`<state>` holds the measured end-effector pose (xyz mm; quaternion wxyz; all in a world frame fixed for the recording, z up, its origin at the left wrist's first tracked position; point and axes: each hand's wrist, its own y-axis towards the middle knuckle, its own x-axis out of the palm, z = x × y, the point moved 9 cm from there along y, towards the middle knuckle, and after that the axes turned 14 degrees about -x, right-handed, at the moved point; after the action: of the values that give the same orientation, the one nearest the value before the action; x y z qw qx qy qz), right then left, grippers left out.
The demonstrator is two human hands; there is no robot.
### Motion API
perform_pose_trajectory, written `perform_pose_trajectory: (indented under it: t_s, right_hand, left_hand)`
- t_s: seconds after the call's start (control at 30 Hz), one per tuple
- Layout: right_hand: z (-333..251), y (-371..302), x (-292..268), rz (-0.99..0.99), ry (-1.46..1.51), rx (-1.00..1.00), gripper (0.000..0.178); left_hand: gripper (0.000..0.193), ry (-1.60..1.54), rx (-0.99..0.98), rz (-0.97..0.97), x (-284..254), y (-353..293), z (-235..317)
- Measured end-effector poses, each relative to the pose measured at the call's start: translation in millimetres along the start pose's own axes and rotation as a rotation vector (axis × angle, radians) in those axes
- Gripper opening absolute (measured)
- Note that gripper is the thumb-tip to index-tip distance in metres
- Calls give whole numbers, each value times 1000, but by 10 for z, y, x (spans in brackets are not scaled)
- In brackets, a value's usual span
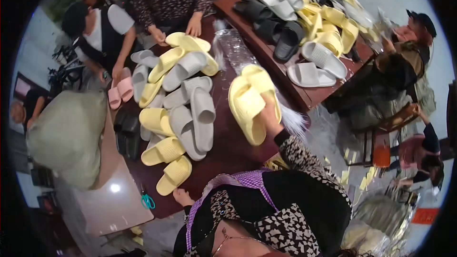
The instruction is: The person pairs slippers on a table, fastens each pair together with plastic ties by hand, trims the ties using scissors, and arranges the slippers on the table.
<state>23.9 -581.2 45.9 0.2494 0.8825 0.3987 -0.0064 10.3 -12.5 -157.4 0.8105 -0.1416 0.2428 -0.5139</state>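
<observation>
My right hand (272, 117) is closed on a pair of yellow slippers (249, 99), held up above the dark red table (216, 154), one slipper overlapping the other. Beside the table's near edge, my left hand (181, 197) has its fingers loosely apart, close to the heel of a single yellow slipper (175, 175); whether it touches that slipper is hard to tell. Farther up, grey slippers (203, 106) and more yellow slippers (157, 121) lie in a loose heap. A black pair (127, 135) sits at the heap's left.
Teal-handled scissors (148, 201) lie at the near left, below a bulging grey-green sack (69, 135). A second table (314, 93) at the right carries a pile of black, grey and yellow slippers. Across the table, one person holds pink slippers (121, 87); another stands beside them.
</observation>
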Motion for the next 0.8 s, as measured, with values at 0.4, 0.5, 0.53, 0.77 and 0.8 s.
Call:
perform_pose_trajectory:
  t_s: [0.4,0.5,0.53,0.77,0.8]
  right_hand:
    - [366,3196,-2822,231,-1953,-1041,40]
    - [489,3234,-2279,311,-1315,-927,40]
    - [407,3019,-1635,227,-788,-738,36]
    - [1082,459,816,-378,156,169,27]
    - [944,151,1153,-434,276,219,28]
  left_hand:
    - [30,-485,-480,-112,367,-322,-107]
    - [33,-468,-515,16,257,-624,-106]
    - [34,-418,-560,39,137,-808,-209]
    - [37,-335,-554,1,425,-759,-67]
    - [38,-336,-549,28,342,-792,-118]
